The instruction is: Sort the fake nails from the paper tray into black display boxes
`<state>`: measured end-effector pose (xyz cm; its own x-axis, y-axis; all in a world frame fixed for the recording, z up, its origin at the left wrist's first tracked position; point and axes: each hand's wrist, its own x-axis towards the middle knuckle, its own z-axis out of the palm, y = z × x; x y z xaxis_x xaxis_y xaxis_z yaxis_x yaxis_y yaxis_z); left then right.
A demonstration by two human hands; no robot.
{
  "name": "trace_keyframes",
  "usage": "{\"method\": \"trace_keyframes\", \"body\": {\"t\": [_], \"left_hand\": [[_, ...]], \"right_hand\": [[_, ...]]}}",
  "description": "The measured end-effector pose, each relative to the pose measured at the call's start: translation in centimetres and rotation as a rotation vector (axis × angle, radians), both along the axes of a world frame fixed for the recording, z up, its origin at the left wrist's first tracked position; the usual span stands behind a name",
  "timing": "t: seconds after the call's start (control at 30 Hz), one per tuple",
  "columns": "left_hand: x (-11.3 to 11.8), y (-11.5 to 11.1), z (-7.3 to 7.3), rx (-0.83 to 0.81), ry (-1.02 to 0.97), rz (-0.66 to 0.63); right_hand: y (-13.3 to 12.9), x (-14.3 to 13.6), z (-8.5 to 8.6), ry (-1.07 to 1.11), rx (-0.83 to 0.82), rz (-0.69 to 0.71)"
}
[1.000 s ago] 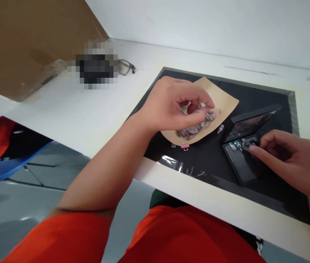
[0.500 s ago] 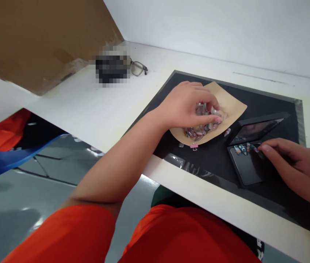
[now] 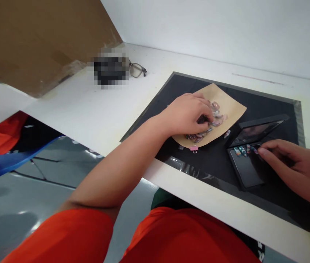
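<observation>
A pile of small glossy press-on nails [image 3: 215, 118] lies on a tan sheet of paper [image 3: 233, 104]. Over the pile is my left hand [image 3: 189, 113], fingers curled in with thumb and fingertips nearly together; whatever they pinch is hidden. At the right stands an open black case [image 3: 246, 171] with its lid [image 3: 260, 128] tilted up. Several patterned nails [image 3: 241, 150] form a row along the inner back of the case. My right hand [image 3: 294, 166] pinches a dark patterned nail [image 3: 254, 150] at the row's right end, partly covered by the thumb and finger.
A pink binder clip [image 3: 194, 148] sits at the paper's near edge. One loose nail [image 3: 227, 134] lies between paper and case. Beneath is a black mat [image 3: 275, 202] with clear tape on the white table [image 3: 171, 173]. Glasses [image 3: 137, 69] rest farther back, beside a pixelated dark object.
My left hand has shifted slightly down over the pile, and its fingers have curled closer together, uncovering nails on the far right side. My right hand stays at the case, almost unmoved.
</observation>
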<state>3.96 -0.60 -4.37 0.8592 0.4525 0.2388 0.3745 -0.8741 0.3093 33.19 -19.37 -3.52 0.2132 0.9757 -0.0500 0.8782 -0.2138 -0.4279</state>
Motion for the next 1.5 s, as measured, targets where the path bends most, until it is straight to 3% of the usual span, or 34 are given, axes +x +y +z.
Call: {"method": "trace_keyframes", "body": {"t": [0.27,0.4,0.7,0.87,1.03,1.23,1.5], "left_hand": [[-0.1,-0.1,0.2,0.029,0.006,0.081],[-0.2,-0.3,0.3,0.037,-0.057,0.058],[-0.3,-1.1,1.1,-0.203,-0.166,0.028],[-0.3,-1.1,1.2,-0.201,-0.203,0.021],[-0.5,-1.0,1.5,-0.152,-0.106,0.084],[-0.6,-0.8,1.8,-0.223,0.153,0.121],[-0.8,-0.8,1.9,-0.227,0.065,0.1]], "right_hand": [[0.0,0.3,0.1,0.005,-0.012,0.014],[0.0,0.3,-0.1,0.025,-0.011,0.033],[-0.3,-0.2,-0.3,0.057,-0.023,0.051],[-0.4,-0.2,-0.2,0.079,-0.011,0.057],[-0.3,0.0,-0.4,0.054,-0.044,0.043],[-0.2,0.2,-0.5,0.051,-0.04,0.039],[-0.2,-0.9,0.5,0.077,-0.051,0.023]]}}
